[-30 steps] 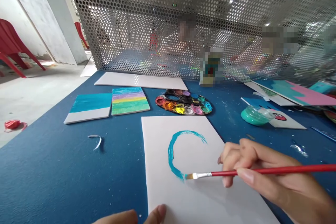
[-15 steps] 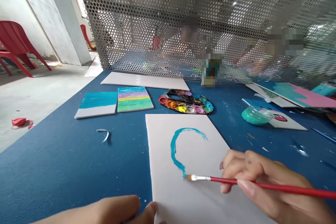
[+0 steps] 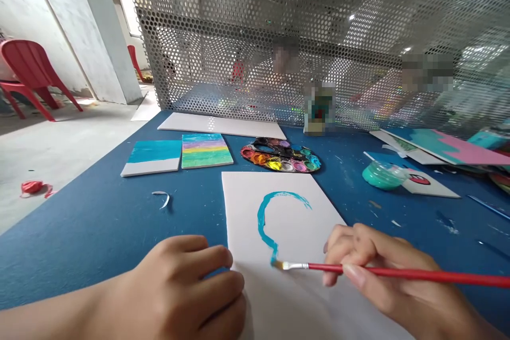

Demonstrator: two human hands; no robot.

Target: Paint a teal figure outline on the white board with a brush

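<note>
My right hand (image 3: 382, 271) is closed around a red paintbrush (image 3: 410, 273), its handle pointing right. The brush tip touches a white canvas board (image 3: 295, 234) at the lower end of a curved turquoise stroke (image 3: 262, 218). On the board's left edge rests my left hand (image 3: 191, 287), fingers curled over it, the fingertips partly hidden. Just beyond the board's far edge lies a paint palette (image 3: 279, 156) with several colours. To the right stands a small tub of turquoise paint (image 3: 384, 175).
A blue-and-white panel (image 3: 151, 156) and a striped panel (image 3: 207, 151) lie at back left, before a long white board (image 3: 223, 126). Painted boards (image 3: 458, 143) are stacked at right. A perforated metal screen (image 3: 223, 48) borders the blue table (image 3: 79, 255) at the back.
The brush tip has moved slightly down and left, lengthening the turquoise stroke. My left hand has come further into view, over the board's left edge.
</note>
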